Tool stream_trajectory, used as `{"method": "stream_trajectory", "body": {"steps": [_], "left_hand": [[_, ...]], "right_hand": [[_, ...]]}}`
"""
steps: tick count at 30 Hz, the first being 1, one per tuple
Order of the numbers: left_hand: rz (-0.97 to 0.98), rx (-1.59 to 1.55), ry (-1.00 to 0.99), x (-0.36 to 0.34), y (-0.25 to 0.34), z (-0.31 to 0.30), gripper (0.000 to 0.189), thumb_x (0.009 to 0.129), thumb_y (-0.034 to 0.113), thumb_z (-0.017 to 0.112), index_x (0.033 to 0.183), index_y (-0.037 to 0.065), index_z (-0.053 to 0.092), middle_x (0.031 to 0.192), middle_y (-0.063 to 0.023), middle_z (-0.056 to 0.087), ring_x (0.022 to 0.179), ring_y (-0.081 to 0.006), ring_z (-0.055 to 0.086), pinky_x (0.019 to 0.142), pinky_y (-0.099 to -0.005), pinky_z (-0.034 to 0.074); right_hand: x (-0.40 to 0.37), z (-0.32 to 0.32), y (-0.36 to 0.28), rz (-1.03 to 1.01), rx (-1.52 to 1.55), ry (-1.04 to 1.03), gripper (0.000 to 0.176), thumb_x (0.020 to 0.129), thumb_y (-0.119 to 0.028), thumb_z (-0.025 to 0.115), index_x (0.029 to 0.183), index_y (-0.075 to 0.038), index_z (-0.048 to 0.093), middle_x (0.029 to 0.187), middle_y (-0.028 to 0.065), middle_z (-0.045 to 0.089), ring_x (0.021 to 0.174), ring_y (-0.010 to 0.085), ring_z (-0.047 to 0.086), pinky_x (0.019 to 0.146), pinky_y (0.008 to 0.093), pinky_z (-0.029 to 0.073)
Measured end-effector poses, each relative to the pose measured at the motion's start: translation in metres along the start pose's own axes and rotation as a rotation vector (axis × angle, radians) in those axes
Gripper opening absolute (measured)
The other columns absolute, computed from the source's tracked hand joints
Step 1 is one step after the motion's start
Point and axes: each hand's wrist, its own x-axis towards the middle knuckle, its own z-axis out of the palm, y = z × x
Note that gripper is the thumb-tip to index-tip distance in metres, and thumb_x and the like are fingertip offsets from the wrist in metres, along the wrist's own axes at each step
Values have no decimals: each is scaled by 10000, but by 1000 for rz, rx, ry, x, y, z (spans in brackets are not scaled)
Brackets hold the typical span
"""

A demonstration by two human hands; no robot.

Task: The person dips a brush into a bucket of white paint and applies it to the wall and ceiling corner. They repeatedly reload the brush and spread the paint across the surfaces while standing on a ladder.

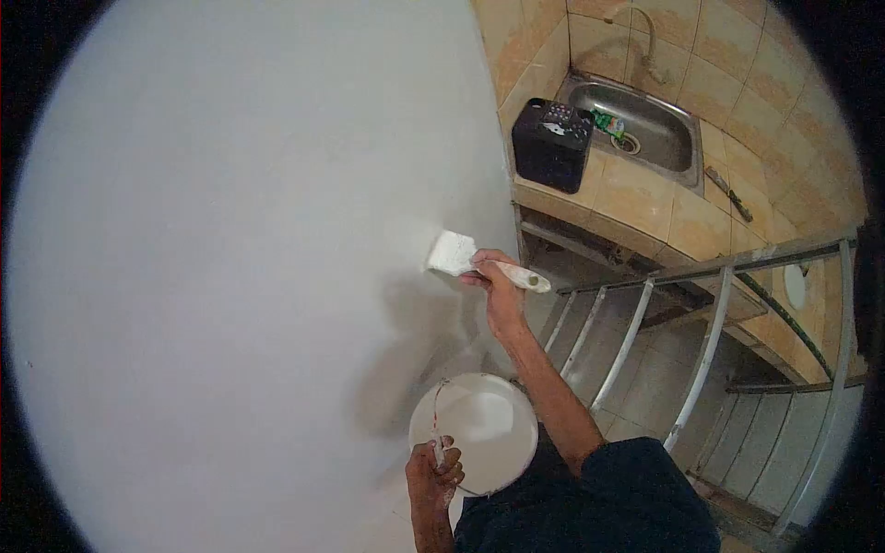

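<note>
My right hand (499, 281) is closed around the handle of a wide paintbrush (452, 253). The brush's white-coated bristles rest against the pale wall (230, 240), close to its right-hand edge, as far as I can tell. Lower down, my left hand (435, 470) grips the wire handle of a round white bucket (529, 415), its fingers wrapped around the grip. Inside the bucket everything looks white, and I cannot make out the paint level. White smears mark the fingers of my left hand. Shadows of the arm and brush fall on the wall.
A metal ladder (712, 346) stands to the right of my arm. Beyond it is a tiled counter (636, 189) with a steel sink (682, 138), a tap (653, 55), a black box (551, 147), a green packet (606, 123) and a dark, narrow tool (728, 194).
</note>
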Motion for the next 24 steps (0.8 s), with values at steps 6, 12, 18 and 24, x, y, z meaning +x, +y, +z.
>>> {"method": "stream_trajectory", "body": {"steps": [6, 12, 18, 24], "left_hand": [[-12, -53, 28, -4, 6, -14, 302, 857, 336, 472, 933, 52, 541, 532, 16, 362, 381, -93, 261, 366, -251, 277], [4, 14, -45, -9, 11, -27, 272, 861, 338, 494, 916, 74, 531, 522, 42, 316, 392, -78, 246, 390, -240, 248], [-12, -6, -100, -12, 16, -43, 267, 864, 330, 489, 911, 72, 535, 518, 45, 316, 384, -76, 230, 383, -236, 223], [-5, 12, -61, -18, 21, -56, 257, 860, 318, 493, 903, 70, 539, 520, 35, 322, 388, -76, 237, 379, -233, 224]], "right_hand": [[-15, -34, 31, -48, 239, 14, 137, 864, -102, 536, 959, -25, 598, 958, 71, 589, 840, 208, 618, 759, 355, 538], [-11, -105, 110, 85, -201, 122, 133, 856, -112, 560, 956, -44, 615, 939, 57, 606, 838, 187, 615, 737, 316, 524], [-13, -118, 129, 126, -392, 316, 136, 846, -139, 613, 939, -41, 628, 879, 49, 632, 768, 156, 613, 695, 293, 514], [-26, -7, 41, -38, -140, 144, 111, 853, -134, 593, 894, -37, 630, 829, 49, 608, 744, 153, 597, 686, 288, 500]]}}
